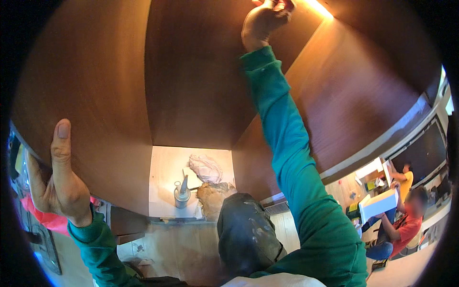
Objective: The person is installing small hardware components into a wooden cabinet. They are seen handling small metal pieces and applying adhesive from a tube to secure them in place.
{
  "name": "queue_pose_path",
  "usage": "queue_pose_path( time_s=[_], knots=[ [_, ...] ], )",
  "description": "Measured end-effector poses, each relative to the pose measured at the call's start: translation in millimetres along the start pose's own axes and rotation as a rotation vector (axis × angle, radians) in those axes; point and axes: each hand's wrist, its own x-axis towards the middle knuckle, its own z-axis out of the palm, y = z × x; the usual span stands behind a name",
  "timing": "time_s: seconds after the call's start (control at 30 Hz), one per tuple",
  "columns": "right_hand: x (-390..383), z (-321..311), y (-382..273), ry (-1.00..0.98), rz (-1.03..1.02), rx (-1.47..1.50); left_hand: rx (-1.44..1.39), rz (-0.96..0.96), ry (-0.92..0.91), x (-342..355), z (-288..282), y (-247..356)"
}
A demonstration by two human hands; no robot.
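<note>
A: Quick status pls. How far along?
B: Panels look up, IMO: left panel (pixel 91 91), back panel (pixel 196 71) and right panel (pixel 363 100) all stand. Light strip (pixel 319 8) is lit, top R of the cabinet. Work up there looks mid-way; can't tell how much is left, as the frame cuts off the top.

A: R hand?
B: Right hand (pixel 264 26) is raised high, just beside the strip. Its fingers look curled, but the tips are partly cut off, so can't tell if they hold anything.

A: L hand?
B: Left hand (pixel 66 186) is at the left panel's front edge, thumb up and well apart from the other fingers. Can't tell if it's gripping or just resting.

A: Other stuff abt?
B: On the white base (pixel 161 160): metal can (pixel 181 197) w/ a spout, pale pink cloth (pixel 206 167), brown crumpled bundle (pixel 214 195).

A: Anything in the way?
B: Dark-trousered knee (pixel 245 234) hides part of the bundle; green sleeve (pixel 292 138) blocks some of the right panel. Off R, well apart: co-worker in red (pixel 409 230) by a white box (pixel 379 204), another in yellow (pixel 406 182).
</note>
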Motion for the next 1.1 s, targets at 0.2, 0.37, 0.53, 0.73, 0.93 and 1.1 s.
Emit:
queue_pose_path(
  time_s=[0.2, 0.37, 0.53, 0.73, 0.93, 1.1],
  knots=[
    [60, -41, -8, 0.227, -0.06, 0.027, 0.01, -0.1, -0.028, -1, 3, 2],
    [63, -37, -21, 0.243, 0.043, 0.106, -0.002, -0.155, -0.035, -1, -1, -3],
    [69, -49, -24, 0.373, 0.059, 0.216, 0.106, -0.015, -0.072, 2, -4, 0],
    [59, -53, -63, 0.267, 0.12, 0.48, 0.089, -0.078, -0.026, 1, 3, 7],
    [60, -43, -75, 0.288, 0.29, 0.546, 0.035, -0.093, 0.022, 2, 2, 0],
    [50, -43, -72, 0.225, 0.181, 0.493, 0.066, -0.088, -0.007, 3, -2, 2]
  ],
)
